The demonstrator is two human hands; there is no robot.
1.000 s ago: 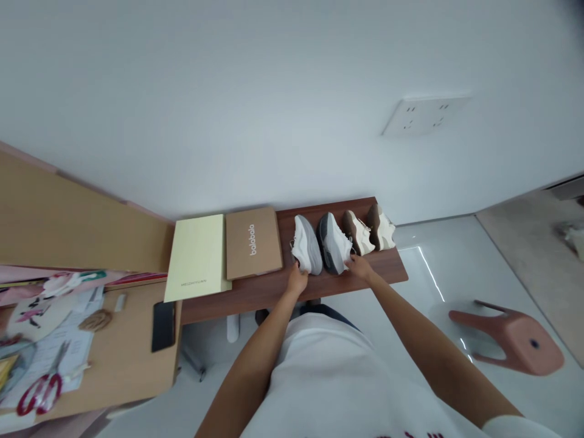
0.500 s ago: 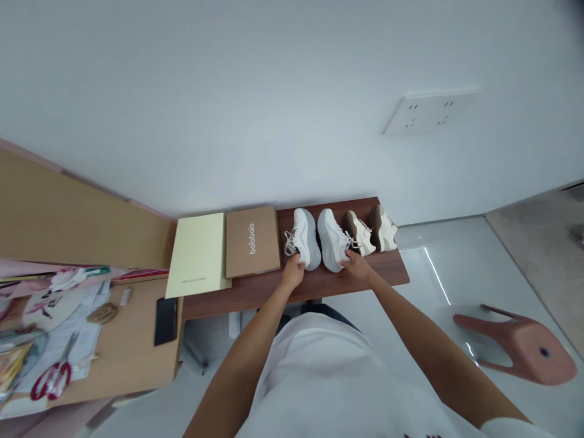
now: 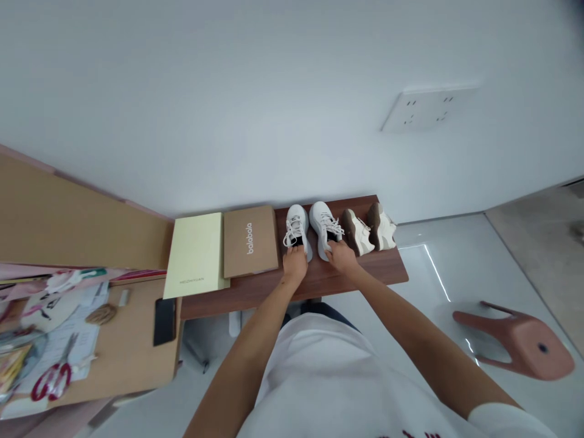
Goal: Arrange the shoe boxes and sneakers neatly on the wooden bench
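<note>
Both white sneakers now stand upright on their soles, laces up; half a second ago we had them tipped on their sides, grey soles showing.

Item 1. Left white sneaker (image 3: 295, 234): upright on the dark wooden counter (image 3: 365, 274), toe toward the wall, heel closed in our left grip (image 3: 295, 266).

Item 2. Right white sneaker (image 3: 325, 226): upright, just beside item 1, heel closed in our right grip (image 3: 340, 257).

Item 3. 2 beige and brown sneakers (image 3: 369, 230): lying on their sides just right of our right grip, the nearer one touching or nearly touching item 2; we cannot tell which.

Item 4. Brown box (image 3: 250, 248) marked "balabala": just left of our left grip, with a pale yellow box (image 3: 196, 255) beyond it.

Item 5. Pink stool (image 3: 520, 344): on the floor, well apart to the right.

Risks, as we judge them. Loose laces on both white sneakers could catch under our fingers and drag a shoe askew. A push to the right would knock item 3 toward the counter's end. A pull toward us, with the heels this near the front edge, could send a shoe to the floor.
</note>
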